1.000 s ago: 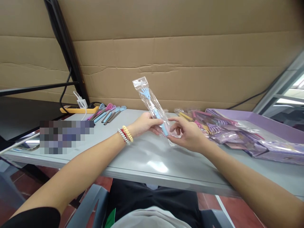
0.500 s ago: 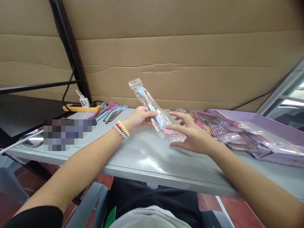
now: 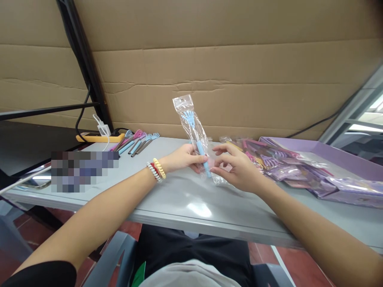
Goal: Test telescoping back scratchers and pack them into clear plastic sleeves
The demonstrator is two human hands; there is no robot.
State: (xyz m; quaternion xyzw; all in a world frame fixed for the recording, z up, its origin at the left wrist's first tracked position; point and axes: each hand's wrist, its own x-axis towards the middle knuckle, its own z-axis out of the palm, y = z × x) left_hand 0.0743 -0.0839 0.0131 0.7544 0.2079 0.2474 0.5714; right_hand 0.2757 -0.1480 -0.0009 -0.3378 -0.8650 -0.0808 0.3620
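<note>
My left hand [image 3: 191, 158] is closed around a light blue back scratcher [image 3: 200, 147], which is inside a clear plastic bag [image 3: 183, 104]. The scratcher stands tilted above the table, its clawed head up and leaning left. Thumb on top, my left hand grips the handle through the film. My right hand [image 3: 235, 167] is at the bag's lower end, fingers curved and apart, the thumb tip close to the handle's bottom. Whether the right fingertips touch the film is hard to see.
Several loose back scratchers [image 3: 140, 141] lie at the back left of the grey table [image 3: 179, 199], near a yellow power strip [image 3: 98, 138]. Bagged scratchers [image 3: 269, 159] are heaped at the right, against a purple box [image 3: 350, 159]. Cardboard [image 3: 209, 59] stands behind.
My left hand has moved right with the bagged scratcher, which now stands steeper and shows its claw side more. The right hand's fingers have curled in a little at the bag's lower end.
</note>
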